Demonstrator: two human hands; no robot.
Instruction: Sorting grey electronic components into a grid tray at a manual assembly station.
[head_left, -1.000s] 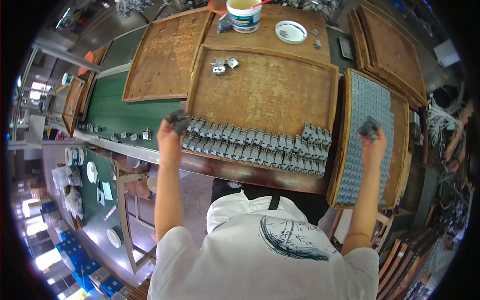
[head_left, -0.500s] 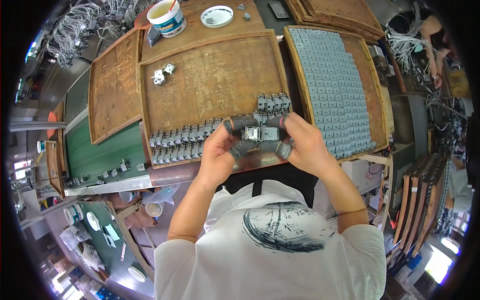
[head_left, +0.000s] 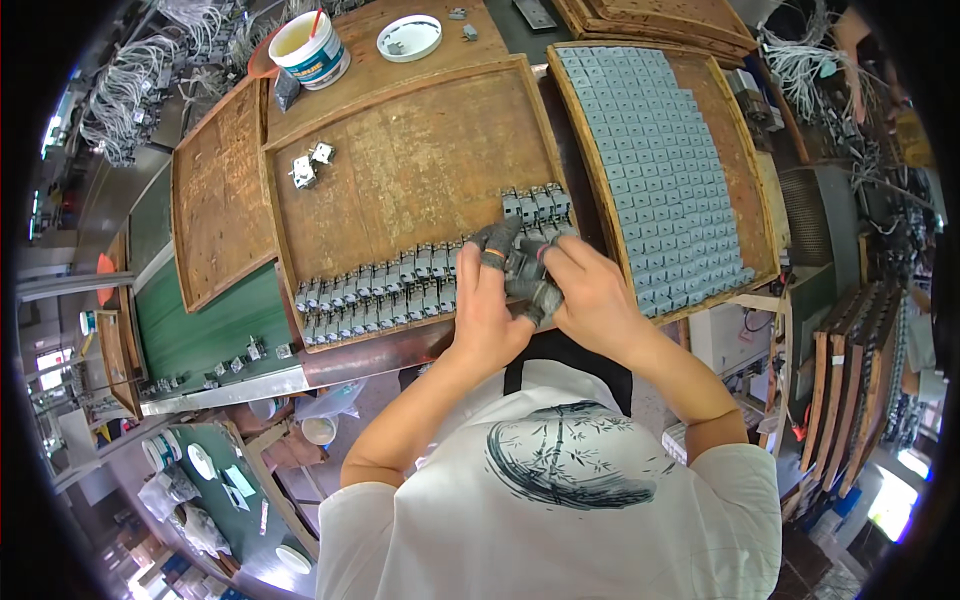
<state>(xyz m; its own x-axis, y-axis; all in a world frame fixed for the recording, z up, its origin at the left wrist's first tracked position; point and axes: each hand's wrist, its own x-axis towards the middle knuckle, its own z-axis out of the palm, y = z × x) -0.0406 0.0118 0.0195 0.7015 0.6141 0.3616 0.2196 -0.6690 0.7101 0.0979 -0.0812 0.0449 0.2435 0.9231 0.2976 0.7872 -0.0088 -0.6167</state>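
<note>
My left hand [head_left: 487, 300] and my right hand [head_left: 590, 298] meet over the near right corner of a wooden tray [head_left: 400, 85]. Dark grey finger covers sit on the thumbs and fingers of both. Closed together, they grip a small boxy metal part [head_left: 521, 266], mostly hidden behind the fingers. Rows of similar metal parts [head_left: 385, 287] line the tray's near side, left of my hands. Just beyond my fingers stands a short row of the same parts [head_left: 537, 204]. Loose whitish metal pieces [head_left: 304, 172] lie near the tray's left side.
To the right, a second wooden tray [head_left: 745, 190] holds closely packed grey covers [head_left: 655, 150]. A tub [head_left: 310, 52] and its white lid [head_left: 409, 38] stand behind. Scattered metal parts lie on the green surface [head_left: 215, 325] at left. Another person's arm [head_left: 853, 60] shows at far right.
My hands have drawn closer together and the left has turned inward. The metal piece and grey block seen between them before are now mostly covered by fingers. The view has shifted slightly.
</note>
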